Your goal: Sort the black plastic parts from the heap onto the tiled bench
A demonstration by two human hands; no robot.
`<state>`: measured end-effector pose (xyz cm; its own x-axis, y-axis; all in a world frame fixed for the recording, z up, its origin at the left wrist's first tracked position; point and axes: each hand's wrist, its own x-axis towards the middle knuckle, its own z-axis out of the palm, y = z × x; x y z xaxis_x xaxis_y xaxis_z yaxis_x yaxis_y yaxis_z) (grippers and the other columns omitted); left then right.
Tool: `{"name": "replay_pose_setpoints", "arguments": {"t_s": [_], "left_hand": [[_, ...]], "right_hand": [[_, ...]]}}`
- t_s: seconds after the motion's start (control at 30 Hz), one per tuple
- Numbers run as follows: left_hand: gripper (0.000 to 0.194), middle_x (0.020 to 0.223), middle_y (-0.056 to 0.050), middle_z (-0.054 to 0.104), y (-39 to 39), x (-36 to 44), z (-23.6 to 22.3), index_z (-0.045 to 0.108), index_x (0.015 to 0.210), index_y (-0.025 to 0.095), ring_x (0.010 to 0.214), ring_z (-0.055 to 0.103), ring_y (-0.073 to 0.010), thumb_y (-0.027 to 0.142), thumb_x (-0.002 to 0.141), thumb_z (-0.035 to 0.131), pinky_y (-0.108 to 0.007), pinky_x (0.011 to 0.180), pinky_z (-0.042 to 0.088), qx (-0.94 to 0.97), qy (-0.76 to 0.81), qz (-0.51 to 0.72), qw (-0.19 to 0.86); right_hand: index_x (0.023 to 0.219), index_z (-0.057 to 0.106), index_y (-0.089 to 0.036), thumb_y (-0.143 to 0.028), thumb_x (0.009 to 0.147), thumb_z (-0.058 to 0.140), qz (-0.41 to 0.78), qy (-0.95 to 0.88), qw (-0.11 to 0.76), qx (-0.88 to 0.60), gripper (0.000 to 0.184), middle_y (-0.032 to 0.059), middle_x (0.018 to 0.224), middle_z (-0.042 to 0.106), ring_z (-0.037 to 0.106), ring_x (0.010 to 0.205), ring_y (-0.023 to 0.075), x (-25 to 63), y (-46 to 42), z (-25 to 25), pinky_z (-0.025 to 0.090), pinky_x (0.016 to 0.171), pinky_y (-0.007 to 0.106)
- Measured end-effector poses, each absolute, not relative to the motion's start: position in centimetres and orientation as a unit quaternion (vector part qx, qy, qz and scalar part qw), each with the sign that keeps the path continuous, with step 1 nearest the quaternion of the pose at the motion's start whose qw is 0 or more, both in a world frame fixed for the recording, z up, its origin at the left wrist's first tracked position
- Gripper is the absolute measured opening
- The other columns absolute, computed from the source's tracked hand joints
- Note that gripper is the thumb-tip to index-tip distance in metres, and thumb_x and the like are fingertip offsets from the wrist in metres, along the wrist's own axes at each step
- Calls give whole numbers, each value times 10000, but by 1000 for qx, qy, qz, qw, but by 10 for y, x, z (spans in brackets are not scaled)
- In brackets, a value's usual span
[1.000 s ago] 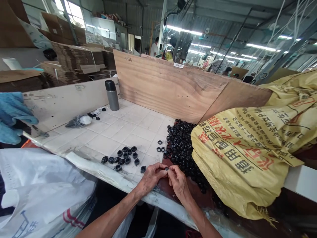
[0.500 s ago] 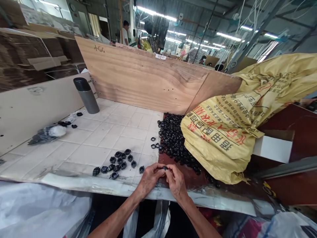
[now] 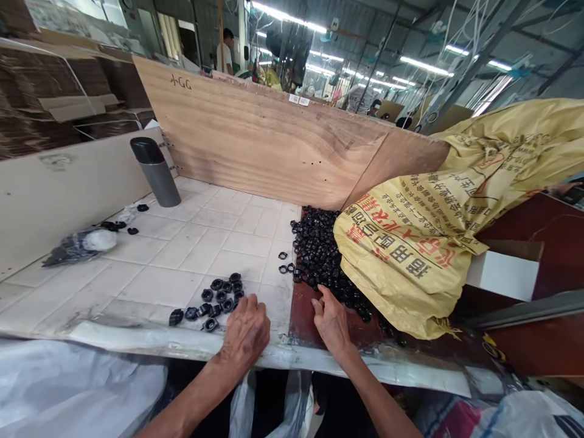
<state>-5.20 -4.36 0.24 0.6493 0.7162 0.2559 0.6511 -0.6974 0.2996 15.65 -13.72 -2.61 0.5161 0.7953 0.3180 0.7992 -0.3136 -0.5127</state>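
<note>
My left hand [image 3: 245, 333] rests at the tiled table's front edge, its fingers curled down beside a small group of black rubber rings [image 3: 214, 301]. What those fingers touch is hidden. My right hand [image 3: 331, 322] lies on a dark red board [image 3: 305, 319], its fingers apart and holding nothing. Its index fingertip is near the lower edge of a large heap of black rings [image 3: 317, 252]. Several loose rings [image 3: 283, 267] lie on the tiles [image 3: 182, 255] beside the heap. A yellow woven sack [image 3: 401, 255] with printed characters slumps against the heap's right side.
A plywood board [image 3: 255, 134] walls the table's far side. A grey flask [image 3: 155, 173] stands in the far left corner by a dark plastic bundle [image 3: 82, 243]. White plastic sacks [image 3: 68, 389] sit below the front edge. A person [image 3: 225, 55] stands far off.
My hands have come apart. The left has moved left toward the small group, and the right has opened by the heap. The small black piece held between them no longer shows.
</note>
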Motion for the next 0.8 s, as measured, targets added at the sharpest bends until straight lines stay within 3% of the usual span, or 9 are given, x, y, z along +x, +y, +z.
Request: {"name": "replay_pose_setpoints", "arguments": {"t_s": [0.1, 0.23, 0.3, 0.4, 0.5, 0.63, 0.8], "left_hand": [[218, 907, -143, 615, -36, -35, 12, 665, 828, 152, 916, 566, -318, 166, 927, 472, -459, 827, 488, 894, 397, 201, 51], [187, 949, -100, 610, -28, 20, -1, 659, 1050, 184, 883, 584, -260, 203, 933, 515, -371, 768, 500, 896, 359, 217, 146], [205, 1029, -117, 607, -23, 42, -14, 646, 1084, 180, 892, 587, -260, 186, 907, 543, -360, 734, 502, 895, 352, 224, 159], [135, 1039, -125, 622, -18, 53, -28, 647, 933, 175, 949, 579, -277, 144, 901, 519, -377, 772, 504, 903, 327, 232, 153], [111, 962, -99, 638, -17, 43, -29, 615, 882, 189, 963, 576, -272, 130, 888, 520, -377, 812, 508, 911, 299, 234, 159], [209, 931, -76, 644, -20, 26, -25, 573, 1014, 188, 898, 607, -245, 99, 828, 540, -365, 793, 532, 908, 236, 265, 223], [307, 1016, -108, 667, -22, 24, -30, 582, 1113, 168, 960, 644, -241, 70, 828, 522, -386, 856, 554, 879, 172, 316, 314]], "right_hand": [[1210, 610, -132, -154, 903, 471, -45, -504, 251, -825, 337, 151, 1040, 698, 681, 903, 260, 159, -130, -29, 518, 780, 341], [1010, 634, -181, -174, 938, 474, -62, -488, 240, -837, 176, 105, 956, 650, 661, 815, 234, 151, -131, -33, 505, 677, 307], [922, 616, -198, -177, 923, 500, -62, -500, 270, -821, 118, 102, 996, 620, 648, 846, 229, 151, -134, -34, 511, 699, 308], [862, 575, -210, -169, 911, 512, -45, -529, 354, -770, 89, 103, 1046, 625, 631, 975, 240, 153, -138, -37, 514, 847, 353], [945, 578, -217, -211, 937, 517, 15, -519, 427, -740, 62, 80, 1012, 669, 647, 951, 228, 157, -140, -40, 524, 863, 365], [1030, 606, -219, -293, 921, 599, 125, -447, 526, -713, 132, 66, 1019, 700, 684, 874, 205, 161, -139, -40, 568, 764, 320], [1084, 660, -227, -300, 909, 631, 194, -447, 552, -677, 192, 66, 1095, 698, 685, 961, 200, 162, -139, -33, 568, 835, 315]]}}
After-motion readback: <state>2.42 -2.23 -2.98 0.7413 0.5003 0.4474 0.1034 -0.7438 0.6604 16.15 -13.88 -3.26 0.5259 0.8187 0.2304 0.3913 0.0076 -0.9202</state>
